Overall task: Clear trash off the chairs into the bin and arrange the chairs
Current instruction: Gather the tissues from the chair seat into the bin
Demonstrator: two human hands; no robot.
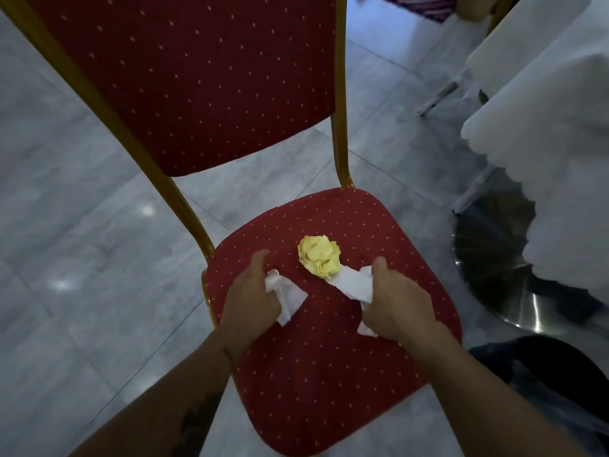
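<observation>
Both forearms are extended from 6 o'clock over the red chair seat (329, 374), palms turned inward, thumbs raised toward 12.

Left hand (247, 298): fingers are curled round a white tissue (290, 296); one corner of it is left sticking out at 3 o'clock of the hand and lies flat on the seat. Grip is clamped on the tissue.

Right hand (392, 301): fingers are closed on a second white tissue (352, 285); a flap is spread out at 10 o'clock of the hand, a small end is seen below the palm at 7. Grip is clamped on it too.

Crumpled yellow paper ball (319, 260) is left loose on the seat, at 12 o'clock between the two hands, held by neither. Its lower edge is touching or overlapping the right-hand tissue; which one cannot be told.

Seat and backrest (184, 84) are upholstered in red fabric with pale dots, framed in gold tube. Floor (66, 225) is laid in grey tiles. A white scalloped tablecloth (543, 159) is seen at 2 o'clock, with a shiny metal base (494, 285) under it at 3. A dark bin with a liner (543, 384) is placed at 4 o'clock, just beside the seat corner.
</observation>
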